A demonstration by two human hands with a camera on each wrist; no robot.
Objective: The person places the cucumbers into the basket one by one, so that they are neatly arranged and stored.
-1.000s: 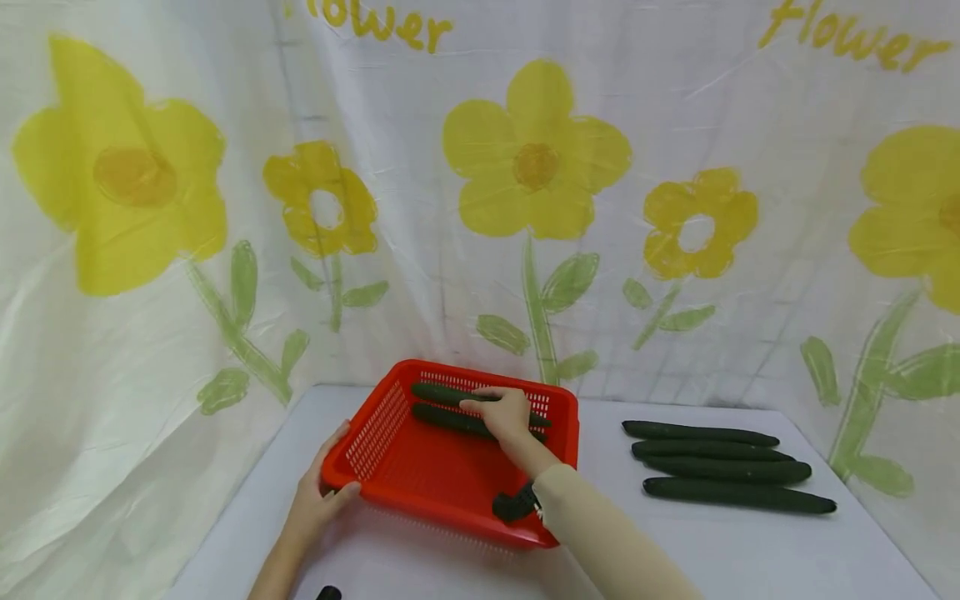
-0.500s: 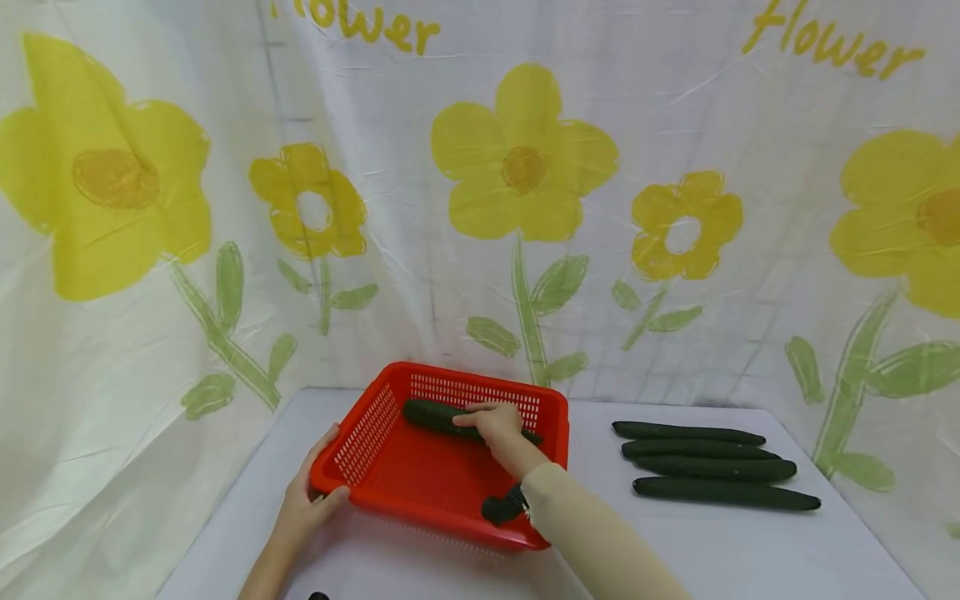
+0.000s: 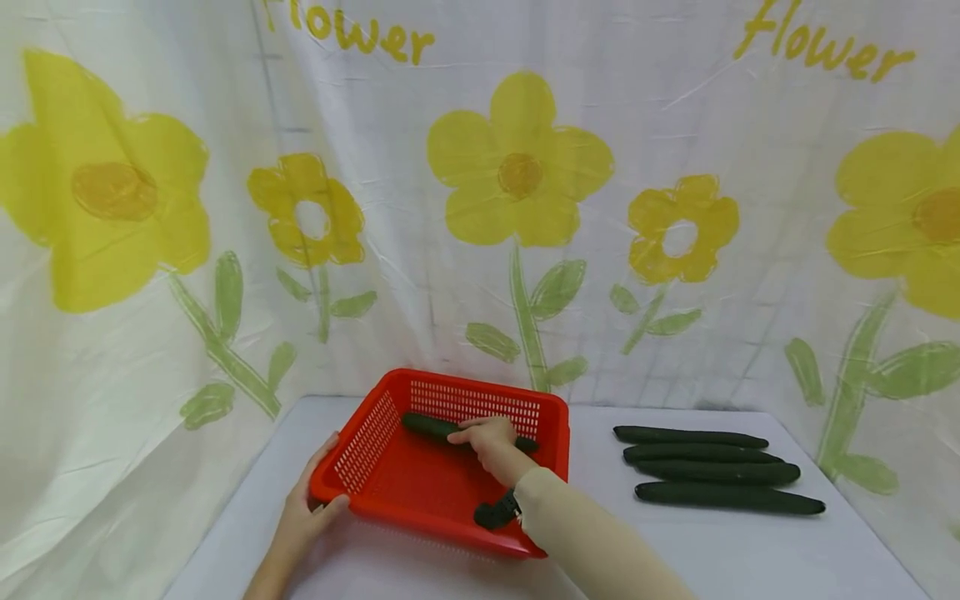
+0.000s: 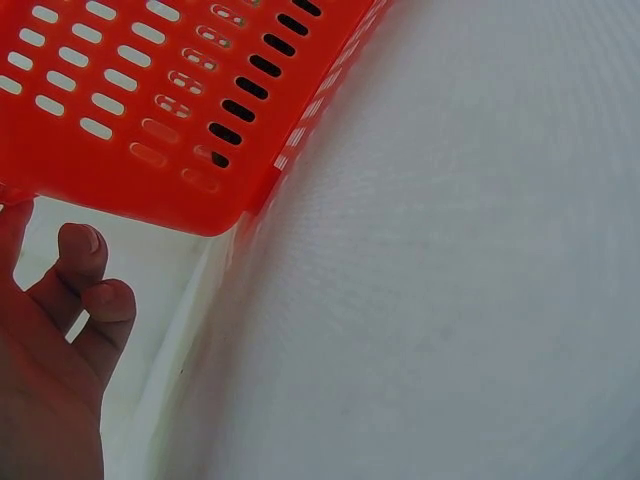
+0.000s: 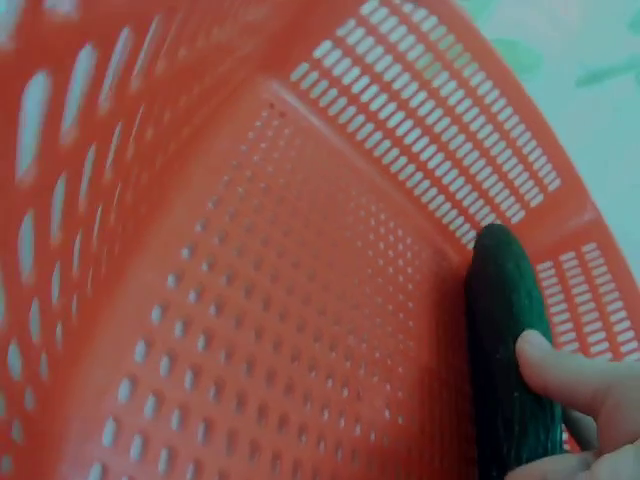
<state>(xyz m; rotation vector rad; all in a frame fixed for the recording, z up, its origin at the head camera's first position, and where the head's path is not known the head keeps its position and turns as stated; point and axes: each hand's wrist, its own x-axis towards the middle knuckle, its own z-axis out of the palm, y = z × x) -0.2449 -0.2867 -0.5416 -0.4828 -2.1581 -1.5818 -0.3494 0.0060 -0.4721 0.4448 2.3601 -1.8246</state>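
A red plastic basket with slotted walls stands on the table. My left hand holds its left front corner, thumb at the front rim and fingers along the left side. In the left wrist view, that hand shows beside the basket's wall. Inside the basket, my right hand grips a dark green cucumber near its middle, along the back wall. The right wrist view shows the cucumber low against the slotted wall, thumb and fingers around it; its underside is hidden.
Several more cucumbers lie roughly side by side on the white table, right of the basket. A white curtain painted with yellow flowers hangs behind the table. A black wrist device sits at my right wrist, over the basket.
My right hand has lowered the cucumber toward the basket's floor. Two long dark green shapes showed in the basket a second ago; one shows now. My left hand stays at the corner.
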